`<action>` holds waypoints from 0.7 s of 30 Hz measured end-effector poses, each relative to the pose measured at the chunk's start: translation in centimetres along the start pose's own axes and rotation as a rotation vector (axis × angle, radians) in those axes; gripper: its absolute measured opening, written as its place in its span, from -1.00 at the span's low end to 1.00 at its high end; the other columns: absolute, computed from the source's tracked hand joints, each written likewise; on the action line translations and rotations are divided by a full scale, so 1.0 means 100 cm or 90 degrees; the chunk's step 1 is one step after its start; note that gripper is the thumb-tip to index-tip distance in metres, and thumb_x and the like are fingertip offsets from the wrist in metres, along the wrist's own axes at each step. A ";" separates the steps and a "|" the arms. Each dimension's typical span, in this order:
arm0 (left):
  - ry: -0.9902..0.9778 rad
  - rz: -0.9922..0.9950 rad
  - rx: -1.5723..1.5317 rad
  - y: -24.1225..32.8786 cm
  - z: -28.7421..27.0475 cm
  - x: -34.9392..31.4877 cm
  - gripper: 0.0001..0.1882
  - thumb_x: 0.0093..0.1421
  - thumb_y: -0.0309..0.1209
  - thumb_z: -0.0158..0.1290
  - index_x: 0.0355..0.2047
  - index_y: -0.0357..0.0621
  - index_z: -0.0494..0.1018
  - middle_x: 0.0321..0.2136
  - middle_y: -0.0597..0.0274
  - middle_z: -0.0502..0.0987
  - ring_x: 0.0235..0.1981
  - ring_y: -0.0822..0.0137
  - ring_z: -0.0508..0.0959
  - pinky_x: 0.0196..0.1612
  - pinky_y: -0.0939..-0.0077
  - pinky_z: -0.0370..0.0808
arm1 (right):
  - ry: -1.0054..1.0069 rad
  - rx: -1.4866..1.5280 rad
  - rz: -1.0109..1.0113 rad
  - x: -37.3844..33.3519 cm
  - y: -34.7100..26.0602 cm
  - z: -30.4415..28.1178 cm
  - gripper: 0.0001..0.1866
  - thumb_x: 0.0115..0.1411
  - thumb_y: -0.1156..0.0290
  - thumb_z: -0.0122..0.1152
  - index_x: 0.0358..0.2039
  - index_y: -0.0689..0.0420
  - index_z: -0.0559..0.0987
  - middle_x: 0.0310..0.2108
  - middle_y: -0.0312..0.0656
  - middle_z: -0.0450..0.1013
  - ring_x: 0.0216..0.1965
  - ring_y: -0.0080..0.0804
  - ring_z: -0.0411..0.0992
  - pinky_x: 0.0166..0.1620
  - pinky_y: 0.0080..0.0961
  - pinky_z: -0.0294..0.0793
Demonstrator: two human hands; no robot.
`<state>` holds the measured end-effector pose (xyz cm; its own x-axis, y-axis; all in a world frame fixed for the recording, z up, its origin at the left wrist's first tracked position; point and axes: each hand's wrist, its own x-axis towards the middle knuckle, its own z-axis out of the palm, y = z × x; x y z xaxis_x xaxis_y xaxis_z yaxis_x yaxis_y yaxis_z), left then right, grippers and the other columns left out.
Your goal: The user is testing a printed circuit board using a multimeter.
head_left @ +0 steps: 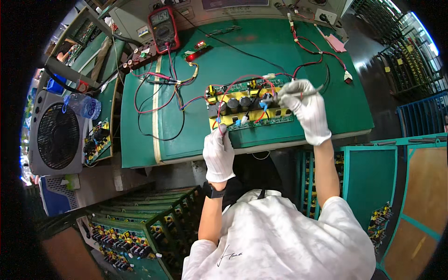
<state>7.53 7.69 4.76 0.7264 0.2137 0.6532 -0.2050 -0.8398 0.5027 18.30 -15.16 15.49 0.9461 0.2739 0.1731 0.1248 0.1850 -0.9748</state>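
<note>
A long green circuit board (254,125) with yellow-wrapped parts and black capacitors (232,104) lies near the front of the green-topped bench. My left hand (218,156), white-gloved, is closed at the board's front left edge, its fingertips pinched on a red wire (220,112) that loops over the board. My right hand (308,109), also gloved, is closed over the board's right end, holding a thin grey rod-like tool (320,88); its tip is hard to make out. Blue connectors (264,105) sit on the board between my hands.
A red multimeter (164,30) stands at the back left, leads trailing to the board. Beside it is a small board with a glowing red light (191,57). A cable with a white connector (347,77) lies right. A fan (58,130) and bottle (84,106) stand left; racks (154,233) stand below.
</note>
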 end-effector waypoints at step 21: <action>-0.010 -0.023 0.013 -0.002 0.006 0.000 -0.66 0.19 -0.66 0.24 -0.04 -0.18 0.51 -0.24 0.11 0.62 -0.26 0.08 0.63 -0.17 0.28 0.57 | -0.368 -0.481 0.047 0.175 0.053 -0.003 -0.38 0.18 0.11 0.31 0.10 0.32 0.52 -0.26 -0.14 0.61 -0.14 -0.38 0.57 -0.07 -0.43 0.53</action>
<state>7.97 7.51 4.29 0.7428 0.2362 0.6265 -0.1655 -0.8419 0.5137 35.57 -9.69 13.28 0.6907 0.7216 -0.0475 0.4218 -0.4553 -0.7841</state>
